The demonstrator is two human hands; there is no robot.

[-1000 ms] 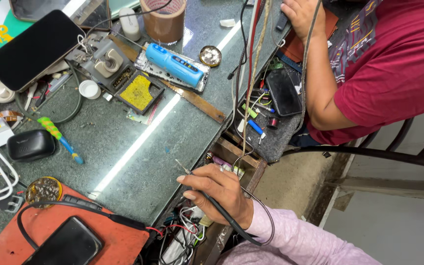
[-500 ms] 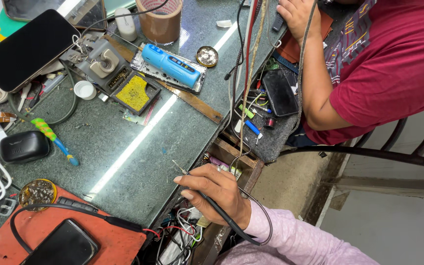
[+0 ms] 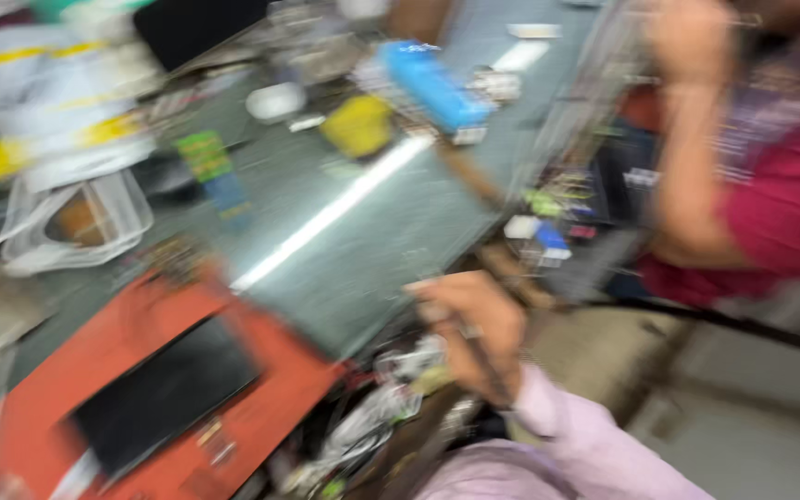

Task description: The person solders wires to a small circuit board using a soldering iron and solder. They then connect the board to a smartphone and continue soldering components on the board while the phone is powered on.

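Blur now smears everything; right hand [image 3: 469,333] still at bench edge [image 3: 363,324], grip unreadable.

An electronics repair workbench: a grey worktop [image 3: 363,250] crowded with a blue battery pack [image 3: 432,88] at upper centre, a dark phone [image 3: 164,393] on an orange mat [image 3: 270,356] at lower left, and tangled wires [image 3: 372,426] below

Pretty blurry overall. Blue cylinder-shaped part [image 3: 437,88] up top on the grey surface [image 3: 363,250], yellow square bit [image 3: 358,125] just beside it, dark phone [image 3: 164,393] lying on an orange mat [image 3: 270,366].
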